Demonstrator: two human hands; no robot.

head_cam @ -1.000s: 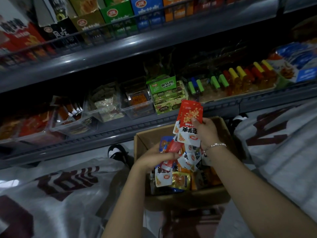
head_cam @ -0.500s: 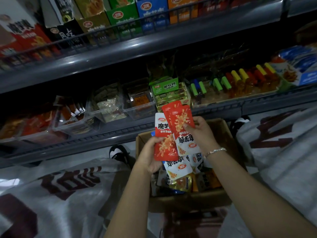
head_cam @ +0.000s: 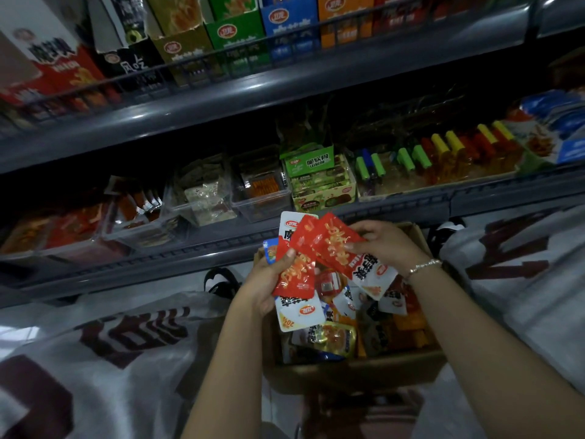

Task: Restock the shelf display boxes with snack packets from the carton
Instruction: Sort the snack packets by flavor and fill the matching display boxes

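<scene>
A brown carton on the floor below the shelf is full of mixed snack packets. Above it, my left hand grips a stack of red-and-white snack packets. My right hand pinches another red-and-white packet that overlaps the top of that stack. The lower shelf holds clear display boxes with packets and a green display box.
The upper shelf carries upright cartons of snacks in red, green, blue and orange. Large white printed sacks lie left and right of the carton. A dark shoe shows by the shelf base.
Both hands lifted packets up out of the carton. The left hand took a stack of its own, and the right hand's packet now fans over it, tilted right.
</scene>
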